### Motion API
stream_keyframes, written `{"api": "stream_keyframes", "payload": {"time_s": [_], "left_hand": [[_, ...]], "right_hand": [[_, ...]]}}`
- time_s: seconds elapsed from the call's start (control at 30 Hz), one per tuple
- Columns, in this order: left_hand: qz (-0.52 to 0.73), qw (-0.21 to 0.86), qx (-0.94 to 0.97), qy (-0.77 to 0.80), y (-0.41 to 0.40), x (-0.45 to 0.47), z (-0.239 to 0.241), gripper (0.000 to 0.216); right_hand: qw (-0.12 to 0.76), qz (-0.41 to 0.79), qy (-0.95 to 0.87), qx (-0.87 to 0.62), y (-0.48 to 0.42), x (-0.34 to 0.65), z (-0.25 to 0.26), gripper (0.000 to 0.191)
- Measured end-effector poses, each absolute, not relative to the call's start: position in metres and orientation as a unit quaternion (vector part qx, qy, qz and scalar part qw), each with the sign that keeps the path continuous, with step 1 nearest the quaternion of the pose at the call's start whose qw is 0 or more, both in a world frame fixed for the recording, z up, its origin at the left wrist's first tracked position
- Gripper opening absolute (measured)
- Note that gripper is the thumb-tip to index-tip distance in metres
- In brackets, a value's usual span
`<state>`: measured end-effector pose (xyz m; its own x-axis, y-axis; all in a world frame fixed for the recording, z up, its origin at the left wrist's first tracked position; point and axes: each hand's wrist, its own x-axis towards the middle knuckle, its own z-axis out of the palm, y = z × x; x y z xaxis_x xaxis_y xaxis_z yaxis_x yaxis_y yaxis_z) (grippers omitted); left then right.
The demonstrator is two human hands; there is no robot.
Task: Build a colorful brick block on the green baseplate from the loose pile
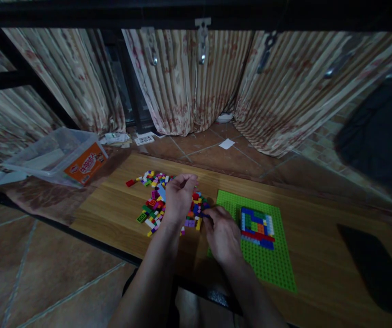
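Note:
A pile of loose toy building bricks in many colours is spread over the wooden table. My left hand hovers above the middle of this pile with its fingers curled together; whatever may be in them is hidden. At the pile's right edge, my right hand has thumb and fingers bent inward beside dark blue bricks, and I cannot make out what it grips. Right of that hand lies a green studded baseplate. On the plate sits a flat, multicoloured brick build with blue, white, red, green and orange parts.
A clear plastic box with an orange label stands beyond the table's left end. The wooden table carries a dark flat object at the right. Papers lie on the tiled floor before striped curtains.

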<state>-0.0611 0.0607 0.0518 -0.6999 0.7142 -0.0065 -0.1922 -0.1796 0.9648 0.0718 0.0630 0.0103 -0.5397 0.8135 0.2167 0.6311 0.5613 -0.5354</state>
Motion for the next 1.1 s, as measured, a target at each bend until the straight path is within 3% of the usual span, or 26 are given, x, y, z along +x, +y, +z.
{"api": "stream_keyframes", "payload": {"time_s": [0.33, 0.67, 1.1], "left_hand": [[0.703, 0.311, 0.249, 0.590, 0.061, -0.061, 0.049, 0.021], [0.518, 0.436, 0.442, 0.588, 0.054, -0.046, 0.046, 0.018], [0.526, 0.527, 0.429, 0.512, 0.058, -0.037, 0.041, 0.017]], "right_hand": [[0.281, 0.255, -0.826, -0.417, 0.062, 0.076, 0.010, 0.028], [0.356, 0.276, -0.771, -0.449, 0.061, 0.090, 0.030, 0.023], [0.384, 0.291, -0.746, -0.459, 0.072, 0.110, 0.032, 0.020]]}}
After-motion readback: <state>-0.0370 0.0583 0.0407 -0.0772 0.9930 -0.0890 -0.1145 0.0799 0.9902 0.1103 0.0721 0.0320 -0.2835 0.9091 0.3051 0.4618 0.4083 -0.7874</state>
